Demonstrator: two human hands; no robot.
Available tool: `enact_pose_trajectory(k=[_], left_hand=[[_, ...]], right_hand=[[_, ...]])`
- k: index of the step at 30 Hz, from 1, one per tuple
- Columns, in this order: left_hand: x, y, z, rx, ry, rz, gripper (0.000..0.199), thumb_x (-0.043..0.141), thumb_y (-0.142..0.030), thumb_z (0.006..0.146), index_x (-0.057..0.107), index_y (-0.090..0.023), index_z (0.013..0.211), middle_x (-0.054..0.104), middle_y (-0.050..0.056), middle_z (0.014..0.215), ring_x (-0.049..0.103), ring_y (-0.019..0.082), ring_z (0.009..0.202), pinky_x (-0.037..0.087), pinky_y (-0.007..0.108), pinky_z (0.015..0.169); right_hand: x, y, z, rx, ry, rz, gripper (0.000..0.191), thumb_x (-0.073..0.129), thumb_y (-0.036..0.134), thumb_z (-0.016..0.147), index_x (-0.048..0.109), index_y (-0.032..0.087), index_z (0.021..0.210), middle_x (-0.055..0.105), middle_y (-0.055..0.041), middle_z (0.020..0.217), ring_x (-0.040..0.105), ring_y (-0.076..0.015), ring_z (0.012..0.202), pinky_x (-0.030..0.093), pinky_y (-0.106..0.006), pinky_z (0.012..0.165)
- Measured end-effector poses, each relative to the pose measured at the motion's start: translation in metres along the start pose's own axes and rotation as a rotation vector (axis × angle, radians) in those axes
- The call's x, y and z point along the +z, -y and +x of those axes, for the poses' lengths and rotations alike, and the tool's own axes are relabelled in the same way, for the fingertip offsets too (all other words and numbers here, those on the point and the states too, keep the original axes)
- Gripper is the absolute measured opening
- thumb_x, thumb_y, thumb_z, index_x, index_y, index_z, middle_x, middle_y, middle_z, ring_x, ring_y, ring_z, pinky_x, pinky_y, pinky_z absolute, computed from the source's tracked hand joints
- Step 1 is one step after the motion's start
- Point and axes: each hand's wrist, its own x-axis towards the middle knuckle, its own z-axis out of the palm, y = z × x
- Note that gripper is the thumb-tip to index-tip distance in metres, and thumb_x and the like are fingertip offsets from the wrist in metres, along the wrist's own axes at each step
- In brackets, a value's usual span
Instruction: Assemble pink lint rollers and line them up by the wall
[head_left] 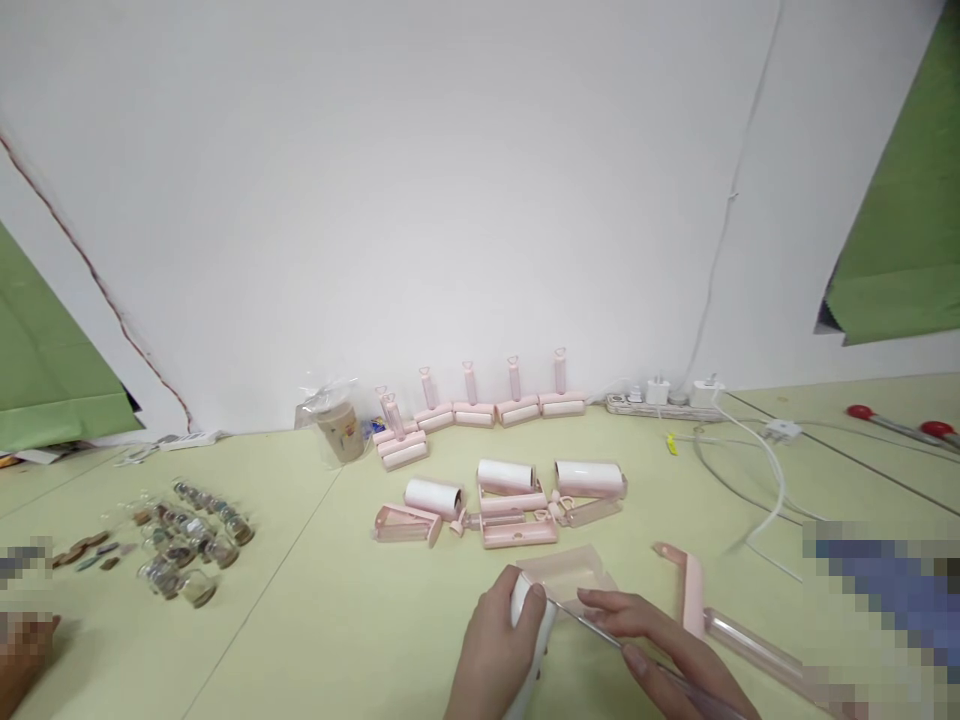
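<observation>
My left hand (499, 640) is wrapped round a white sticky roll (534, 650), which tilts toward me near the table's front edge. In my right hand (667, 650) is a slim metal tool (592, 627) with a narrow tip; its far end is hidden and its exact kind is unclear. The tip meets the upper part of the roll, by my left thumb. Just behind my hands lies a clear pinkish plastic cover (574, 570). To the right of them is a pink lint roller frame (690, 590) with a clear tube handle (757, 645).
Loose white rolls (589, 477) and pink frames (520, 533) lie mid-table. Assembled lint rollers (517, 408) line the wall beside a bagged cup (340, 430). A power strip (630, 406) and cables (776, 480) are right; small glass jars (199, 535) and a person's hand (26, 655) left.
</observation>
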Motion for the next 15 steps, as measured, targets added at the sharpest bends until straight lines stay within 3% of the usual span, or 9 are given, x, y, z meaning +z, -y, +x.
enact_pose_trajectory(k=[8,10,12,15], left_hand=[[0.003,-0.009,-0.001,-0.035,0.008,0.086,0.031,0.039,-0.05,0.081,0.054,-0.023,0.078,0.061,0.002,0.072,0.057,0.022,0.074,0.041,0.027,0.067],[0.001,-0.014,-0.003,-0.045,0.016,0.134,0.031,0.038,-0.049,0.081,0.054,-0.022,0.079,0.062,0.003,0.074,0.058,0.022,0.076,0.04,0.027,0.067],[-0.002,-0.017,-0.003,-0.059,0.022,0.183,0.031,0.037,-0.048,0.082,0.053,-0.022,0.078,0.062,0.004,0.076,0.057,0.023,0.077,0.039,0.027,0.066],[-0.008,-0.023,0.0,-0.013,0.009,0.219,0.027,0.037,-0.046,0.081,0.051,-0.023,0.081,0.062,0.003,0.079,0.057,0.023,0.077,0.038,0.027,0.065]], right_hand=[[-0.005,0.007,0.006,-0.098,-0.15,-0.151,0.016,0.049,0.029,0.081,0.065,0.027,0.085,0.068,-0.0045,0.101,0.061,-0.021,0.096,0.051,-0.028,0.081],[-0.01,0.003,0.008,-0.044,-0.161,-0.176,0.016,0.049,0.032,0.08,0.064,0.026,0.081,0.069,-0.0039,0.094,0.063,-0.0204,0.088,0.052,-0.026,0.075],[-0.017,-0.002,0.011,0.056,-0.122,-0.171,0.02,0.046,0.036,0.082,0.062,0.025,0.079,0.067,-0.0022,0.075,0.063,-0.0174,0.068,0.052,-0.022,0.059],[-0.027,-0.006,0.018,0.155,-0.15,-0.056,0.022,0.045,0.041,0.082,0.054,0.023,0.073,0.052,0.0026,0.058,0.054,-0.0132,0.052,0.044,-0.02,0.046]])
